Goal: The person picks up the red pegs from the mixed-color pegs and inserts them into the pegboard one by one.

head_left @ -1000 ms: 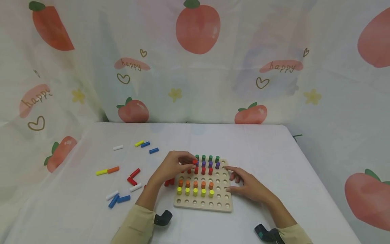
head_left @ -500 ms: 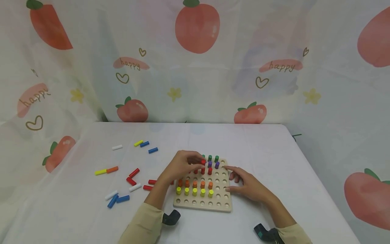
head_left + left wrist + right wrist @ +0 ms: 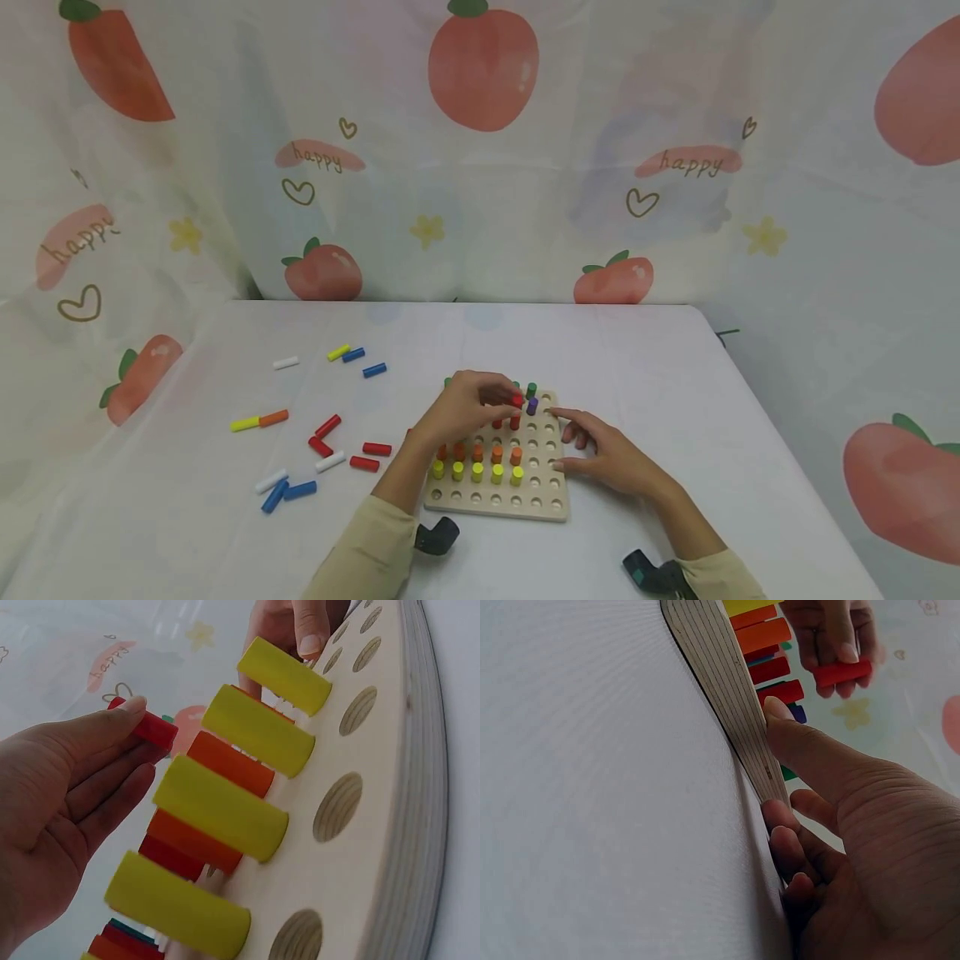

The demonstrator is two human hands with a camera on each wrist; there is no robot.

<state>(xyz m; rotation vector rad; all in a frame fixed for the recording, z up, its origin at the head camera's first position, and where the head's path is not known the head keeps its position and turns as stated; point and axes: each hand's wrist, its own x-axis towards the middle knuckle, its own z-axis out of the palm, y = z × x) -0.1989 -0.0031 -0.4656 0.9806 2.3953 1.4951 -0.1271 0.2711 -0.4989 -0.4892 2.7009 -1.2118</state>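
My left hand (image 3: 468,406) pinches a red peg (image 3: 155,729) between thumb and fingers. It is above the back right part of the wooden pegboard (image 3: 498,504). In the left wrist view, the peg is clear of the board. My right hand (image 3: 606,450) holds the board's right edge, with its thumb and index finger spread along it and the other fingers curled by the side. Upright yellow pegs (image 3: 477,472) and orange pegs (image 3: 477,453) fill parts of two front rows. Red pegs (image 3: 514,422), a purple peg (image 3: 532,407) and green pegs (image 3: 531,389) show behind, partly hidden by my left hand.
Loose pegs lie on the white table (image 3: 637,350) to the left: red pegs (image 3: 377,449), blue pegs (image 3: 301,490), white pegs (image 3: 331,462), a yellow peg (image 3: 244,424) against an orange peg (image 3: 274,418). A patterned curtain (image 3: 480,208) hangs behind the table.
My left hand has moved right across the back of the board with the red peg, uncovering loose red pegs on the table. My right hand has stayed at the board's edge.
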